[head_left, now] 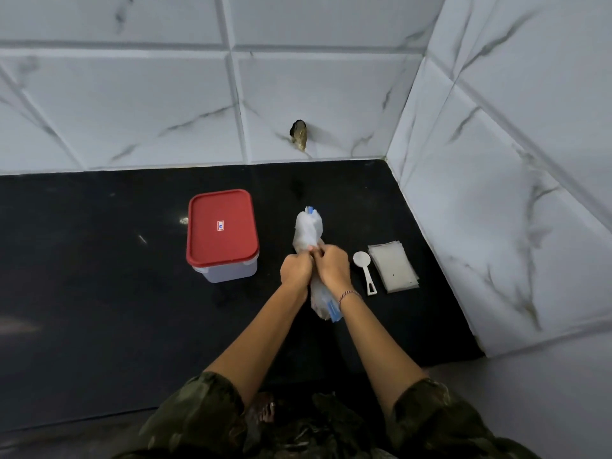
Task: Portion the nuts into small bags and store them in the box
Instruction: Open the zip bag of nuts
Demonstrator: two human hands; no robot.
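On the black counter by marble-tiled walls, left hand and right hand grip the plastic bag.

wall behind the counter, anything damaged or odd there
Yes. A ragged dark hole breaks the tiled wall just above the counter, behind the plastic bag. Nothing looks spilled on the counter.

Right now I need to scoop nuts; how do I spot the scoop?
On the black countertop, look toward the right tiled wall. The white scoop lies between the held bag and the stack of small bags, alone in having a handle.
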